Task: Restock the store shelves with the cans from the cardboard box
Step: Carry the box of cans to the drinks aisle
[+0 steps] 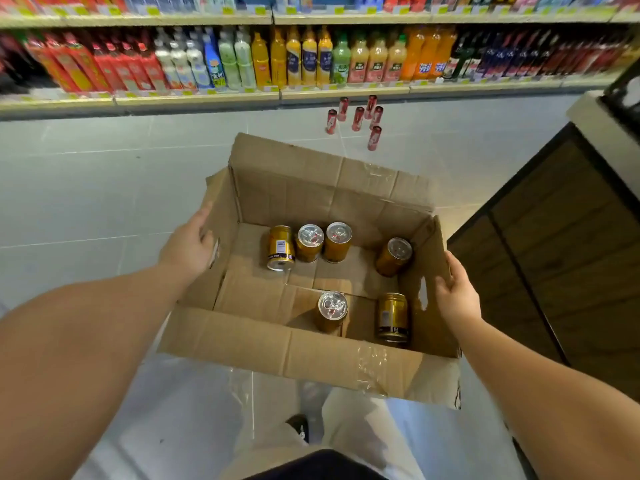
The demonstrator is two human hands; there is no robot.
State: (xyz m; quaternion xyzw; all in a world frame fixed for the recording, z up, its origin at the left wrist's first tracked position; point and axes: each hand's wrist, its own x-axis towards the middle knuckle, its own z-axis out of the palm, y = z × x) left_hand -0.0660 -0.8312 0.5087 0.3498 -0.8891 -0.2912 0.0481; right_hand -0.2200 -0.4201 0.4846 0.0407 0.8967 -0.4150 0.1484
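I am standing in a shop aisle. Long shelves (pixel 194 98) ahead of me carry rows of bottled drinks (pixel 277 60) with yellow price tags (pixel 152 10) along their edges, slim red cans (pixel 356 117) stand on the grey tiled floor (pixel 86 188), and a dark wooden counter (pixel 554 254) is on my right.

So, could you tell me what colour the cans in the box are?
Gold cans, in the head view.

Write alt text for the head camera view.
Two bare hands, left and right, hold an open cardboard box by its sides; six gold cans sit inside. Ahead, red cans stand on the floor below bottle-filled shelves.
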